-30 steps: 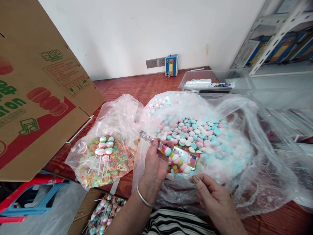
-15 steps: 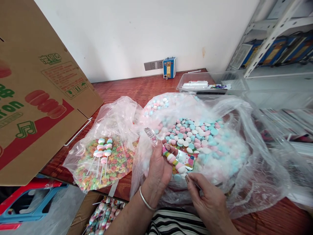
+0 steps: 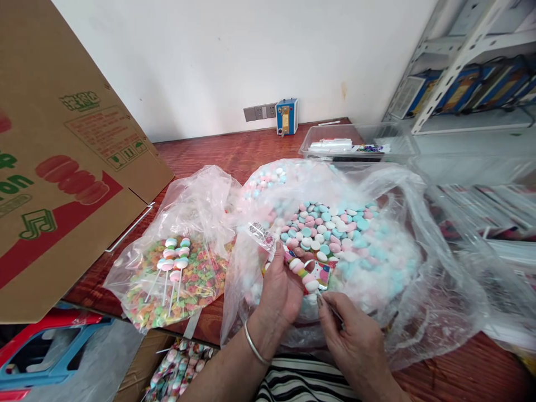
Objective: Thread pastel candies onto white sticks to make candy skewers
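Observation:
My left hand [image 3: 281,290] is closed round a small printed clear wrapper [image 3: 320,273] with a candy skewer [image 3: 302,270] of pastel discs in it. My right hand [image 3: 349,335] pinches the skewer's thin stick just below the wrapper. Both hands sit at the near edge of a big clear bag [image 3: 419,268] full of pink, blue and white candy discs [image 3: 330,231]. To the left lies a smaller clear bag [image 3: 196,206] of colourful ring candies [image 3: 201,282] with several finished skewers [image 3: 172,262] resting on top.
A large printed cardboard box [image 3: 62,167] leans at the left. A clear plastic tray [image 3: 355,146] stands at the back of the red wooden table [image 3: 218,153]. Metal shelving [image 3: 460,61] rises at the right. More wrapped skewers [image 3: 176,368] fill a box below the table edge.
Both hands and the wrapped skewer have drifted slightly towards me. My right hand has moved from beside the wrapper to pinching the stick.

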`<state>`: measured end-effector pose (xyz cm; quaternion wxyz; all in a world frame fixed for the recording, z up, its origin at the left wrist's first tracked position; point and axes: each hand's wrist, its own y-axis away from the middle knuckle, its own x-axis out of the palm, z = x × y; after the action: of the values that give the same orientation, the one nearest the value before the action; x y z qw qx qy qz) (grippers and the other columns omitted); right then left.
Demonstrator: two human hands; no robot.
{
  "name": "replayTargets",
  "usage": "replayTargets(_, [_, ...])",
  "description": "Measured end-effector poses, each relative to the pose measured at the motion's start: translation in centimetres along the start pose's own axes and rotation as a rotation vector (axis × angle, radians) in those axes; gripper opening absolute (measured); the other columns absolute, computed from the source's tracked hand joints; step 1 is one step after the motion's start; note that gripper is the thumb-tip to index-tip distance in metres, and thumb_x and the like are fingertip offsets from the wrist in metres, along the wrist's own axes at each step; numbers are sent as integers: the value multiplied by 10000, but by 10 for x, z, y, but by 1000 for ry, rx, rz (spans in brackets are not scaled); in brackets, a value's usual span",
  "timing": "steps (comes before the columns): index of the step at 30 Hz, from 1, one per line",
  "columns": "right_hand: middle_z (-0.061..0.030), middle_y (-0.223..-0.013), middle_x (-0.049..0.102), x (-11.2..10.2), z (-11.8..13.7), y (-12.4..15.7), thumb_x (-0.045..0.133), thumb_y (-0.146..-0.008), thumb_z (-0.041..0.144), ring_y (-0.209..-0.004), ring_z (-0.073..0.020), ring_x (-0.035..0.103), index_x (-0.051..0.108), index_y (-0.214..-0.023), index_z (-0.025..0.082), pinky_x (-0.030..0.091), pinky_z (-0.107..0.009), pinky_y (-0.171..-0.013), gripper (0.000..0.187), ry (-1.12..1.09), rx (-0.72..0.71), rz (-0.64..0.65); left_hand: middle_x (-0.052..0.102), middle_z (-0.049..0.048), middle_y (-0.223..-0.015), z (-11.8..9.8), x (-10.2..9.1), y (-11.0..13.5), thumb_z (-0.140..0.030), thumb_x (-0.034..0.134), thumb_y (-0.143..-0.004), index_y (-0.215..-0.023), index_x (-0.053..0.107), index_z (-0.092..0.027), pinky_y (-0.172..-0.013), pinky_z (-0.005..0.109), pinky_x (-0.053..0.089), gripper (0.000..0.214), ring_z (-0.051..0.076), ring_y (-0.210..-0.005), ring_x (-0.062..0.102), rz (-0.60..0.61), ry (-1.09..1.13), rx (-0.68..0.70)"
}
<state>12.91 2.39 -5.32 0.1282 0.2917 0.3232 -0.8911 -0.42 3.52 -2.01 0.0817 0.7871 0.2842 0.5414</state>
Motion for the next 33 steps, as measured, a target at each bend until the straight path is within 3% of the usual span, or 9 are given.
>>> replayTargets(3, [-20, -694, 675, 0, 0, -1, 497, -947, 204, -598, -167, 646, 593, -879, 202, 456, -256, -571, 117, 20, -12, 4, 678, 53, -819, 5, 1, 4, -438, 658, -852, -872, 636, -159, -743, 315, 567, 281, 181, -780, 684, 37, -28, -68])
replayTargets(7, [-4, -699, 671, -5, -1, 3, 510, -941, 190, -600, -154, 649, 592, -894, 210, 463, -242, -573, 97, -27, -7, 14, 691, 100, -1064, -15, -1, -8, -440, 642, -866, -985, 648, -154, -797, 310, 567, 309, 203, -943, 687, 6, 10, -2])
replayTargets(10, [-4, -711, 675, -9, -2, 5, 523, -931, 176, -612, -153, 650, 598, -906, 209, 472, -240, -589, 85, -32, -29, 9, 683, 51, -910, -31, -2, -21, -286, 644, -883, -992, 651, -140, -809, 289, 563, 183, 136, -788, 678, -2, 22, 44])
replayTargets(14, [-10, -668, 656, -10, -4, 6, 536, -920, 139, -589, -158, 618, 610, -933, 187, 460, -264, -603, 89, 94, -163, -38, 541, -42, -636, -29, -1, -28, -130, 627, -864, -855, 624, -140, -642, 192, 512, 13, 53, -533, 533, -67, -6, 84])
replayTargets(18, [22, -577, 590, -10, -5, 5, 558, -896, 76, -523, -142, 544, 628, -988, 169, 445, -294, -640, 148, 230, -345, -11, 558, -30, -640, -17, 2, -25, -173, 586, -891, -772, 563, -154, -622, 196, 492, 122, 66, -551, 535, -155, -31, 126])
replayTargets(21, [20, -571, 588, -10, -3, 4, 546, -900, 76, -523, -139, 536, 645, -974, 163, 443, -291, -642, 151, 211, -342, -6, 604, -20, -723, -11, 5, -21, -171, 628, -856, -832, 565, -171, -616, 201, 484, 66, 75, -587, 555, -142, -66, 140])
replayTargets(24, [-1, -624, 630, -10, -1, 2, 532, -932, 169, -558, -144, 573, 644, -896, 174, 439, -259, -590, 118, 57, -136, -19, 600, -22, -751, -8, 7, -16, -191, 667, -831, -848, 568, -177, -609, 201, 480, 102, 70, -576, 541, -82, -61, 120])
replayTargets(27, [7, -651, 626, -11, -1, 2, 510, -958, 303, -562, -134, 560, 626, -831, 189, 415, -227, -519, 206, -220, 222, 101, 585, -10, -736, -8, 5, -13, -258, 667, -849, -877, 594, -160, -632, 221, 499, 125, 75, -568, 530, -16, -41, 96])
replayTargets(33, [69, -510, 434, -8, -4, 3, 590, -869, 569, -429, -70, 321, 593, -795, 178, 222, -192, -397, 398, -749, 739, 260, 577, 7, -740, -21, -2, -13, -365, 656, -863, -966, 652, -130, -799, 314, 540, 256, 123, -680, 602, 155, 12, -38])
